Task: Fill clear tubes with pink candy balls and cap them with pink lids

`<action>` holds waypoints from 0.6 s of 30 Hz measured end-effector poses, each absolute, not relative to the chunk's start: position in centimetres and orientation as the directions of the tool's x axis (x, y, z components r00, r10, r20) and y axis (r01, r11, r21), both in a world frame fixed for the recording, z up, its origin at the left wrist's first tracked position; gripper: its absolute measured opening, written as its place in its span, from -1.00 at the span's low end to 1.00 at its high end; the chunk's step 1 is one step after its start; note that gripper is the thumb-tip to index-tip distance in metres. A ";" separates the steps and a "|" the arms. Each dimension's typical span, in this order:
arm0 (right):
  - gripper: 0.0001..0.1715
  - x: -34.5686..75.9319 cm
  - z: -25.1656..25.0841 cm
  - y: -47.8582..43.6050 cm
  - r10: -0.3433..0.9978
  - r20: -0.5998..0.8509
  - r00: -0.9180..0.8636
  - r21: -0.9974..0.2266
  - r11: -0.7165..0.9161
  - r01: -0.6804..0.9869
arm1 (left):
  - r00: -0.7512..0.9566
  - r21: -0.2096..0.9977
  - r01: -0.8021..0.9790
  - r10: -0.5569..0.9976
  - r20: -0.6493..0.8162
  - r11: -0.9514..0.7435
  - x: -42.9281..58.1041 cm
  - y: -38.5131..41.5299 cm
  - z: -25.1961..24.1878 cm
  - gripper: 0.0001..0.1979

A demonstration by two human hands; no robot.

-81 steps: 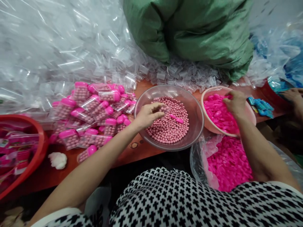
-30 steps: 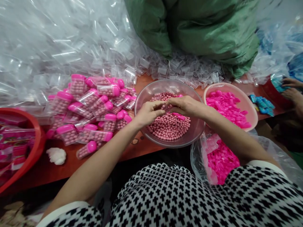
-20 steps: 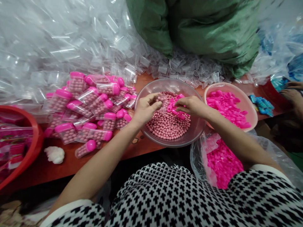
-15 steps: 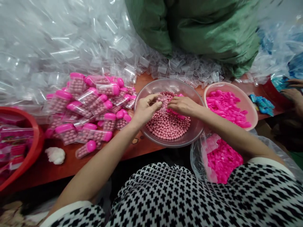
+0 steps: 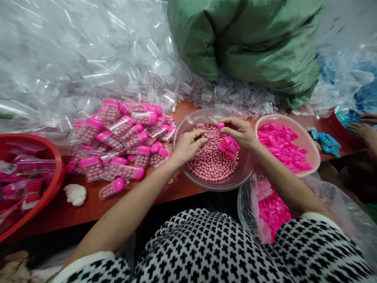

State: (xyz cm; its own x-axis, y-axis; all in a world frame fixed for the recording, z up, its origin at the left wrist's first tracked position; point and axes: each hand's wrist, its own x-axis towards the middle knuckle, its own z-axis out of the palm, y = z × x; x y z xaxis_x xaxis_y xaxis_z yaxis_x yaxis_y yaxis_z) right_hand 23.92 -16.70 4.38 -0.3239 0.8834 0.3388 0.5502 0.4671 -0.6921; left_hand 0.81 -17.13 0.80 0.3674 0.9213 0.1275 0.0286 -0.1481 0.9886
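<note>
Over a large metal-grey bowl [image 5: 182, 131] of pink beads [image 5: 210, 167], my left hand [image 5: 190, 146] is closed around a clear plastic container [image 5: 209, 136], whose far end shows past my fingertips. My right hand [image 5: 239, 133] pinches a bright pink cap [image 5: 220, 126] between thumb and fingers, a little to the right of the container and apart from it. Several more pink caps [image 5: 229, 147] lie on the beads below my right hand. To the left, many bead-filled containers with pink caps [image 5: 112, 141] are heaped on the table.
A pale pink basin [image 5: 314, 155] of pink caps stands right of the bowl, above a plastic bag [image 5: 273, 212] of more. A red tub [image 5: 57, 173] and a white wad [image 5: 75, 194] sit left. Clear containers [image 5: 118, 59] and a green sack [image 5: 244, 47] fill the back. A co-worker's hand [image 5: 361, 129] shows right.
My right hand has risen from the caps in the bowl, now with one cap in its fingertips. My left hand stays at the bowl with the clear container. The whole view has shifted slightly.
</note>
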 end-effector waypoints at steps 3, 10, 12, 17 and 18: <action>-0.59 22.7 5.9 -18.0 0.853 0.339 -0.397 -0.667 0.516 0.537 | 0.435 0.968 0.084 0.882 0.179 -0.238 0.9 -17.4 1.0 -0.63; -0.68 22.0 6.8 -18.7 0.762 0.351 -0.544 -0.507 0.644 0.574 | 0.424 0.937 0.076 0.862 0.280 -0.341 0.8 -18.1 1.5 -0.68; -0.73 22.1 6.7 -18.8 0.745 0.356 -0.564 -0.481 0.664 0.572 | 0.419 0.917 0.089 0.850 0.319 -0.388 0.7 -18.2 1.6 -0.71; -0.80 21.7 6.2 -19.5 0.703 0.385 -0.599 -0.328 0.710 0.623 | 0.434 0.770 0.248 0.778 0.454 -0.588 0.8 -18.3 1.4 -0.77; -0.79 21.6 6.0 -19.7 0.699 0.388 -0.601 -0.310 0.713 0.629 | 0.448 0.731 0.285 0.760 0.471 -0.620 0.9 -18.4 1.3 -0.76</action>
State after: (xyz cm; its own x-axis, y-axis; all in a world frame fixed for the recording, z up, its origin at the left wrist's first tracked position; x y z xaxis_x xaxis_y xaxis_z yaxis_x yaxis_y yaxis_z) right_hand 21.59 -19.69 5.96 -0.6006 0.6993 0.3877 0.6293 0.7125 -0.3102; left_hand 0.86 -18.37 1.31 0.4476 0.7602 0.4708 0.2853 -0.6204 0.7305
